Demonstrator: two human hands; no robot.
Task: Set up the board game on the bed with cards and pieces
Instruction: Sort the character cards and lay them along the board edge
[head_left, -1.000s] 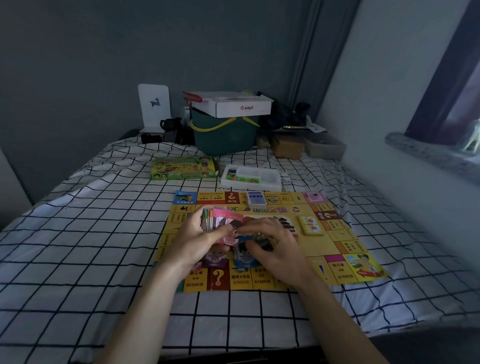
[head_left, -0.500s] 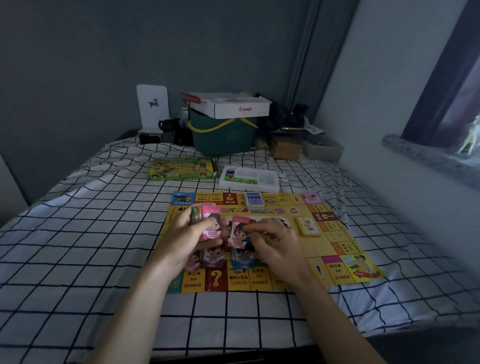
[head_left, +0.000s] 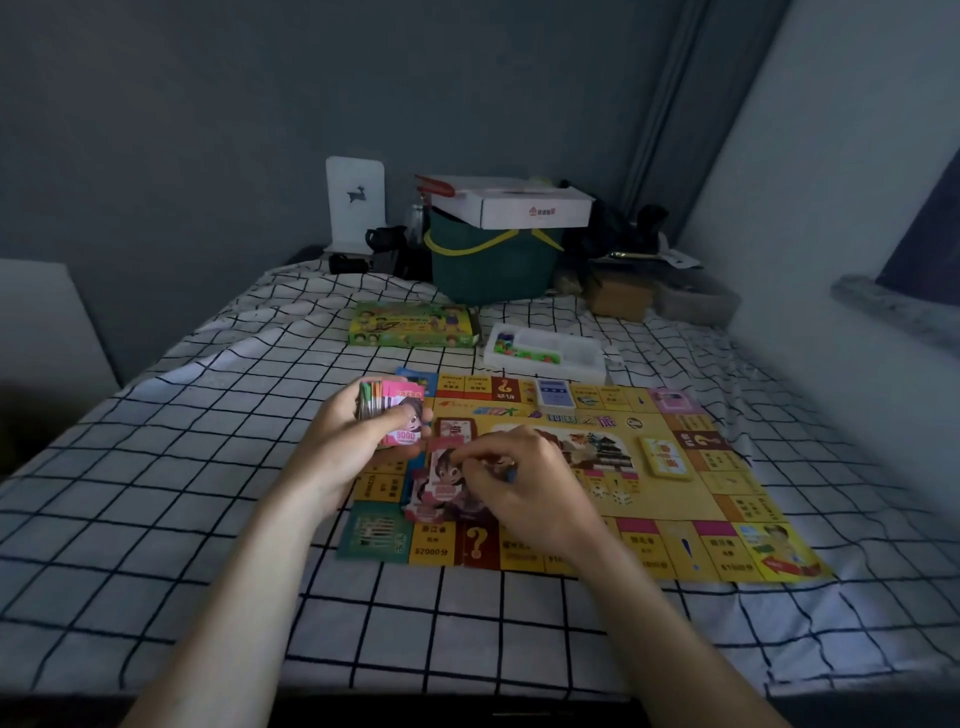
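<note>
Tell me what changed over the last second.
The right hand drew a pink bill off the stack, carried it down and is laying it on the pile of bills on the game board. The left hand keeps gripping the stack of play money; the board stayed put.

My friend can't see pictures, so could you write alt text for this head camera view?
A person's left hand grips a stack of play money while the right hand lays a note on piles on a yellow game board spread over a checked bed.

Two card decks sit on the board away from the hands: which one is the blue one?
The deck on the board's far edge, just in front of the white tray. The other deck, on the right of the board, is yellow.
</note>
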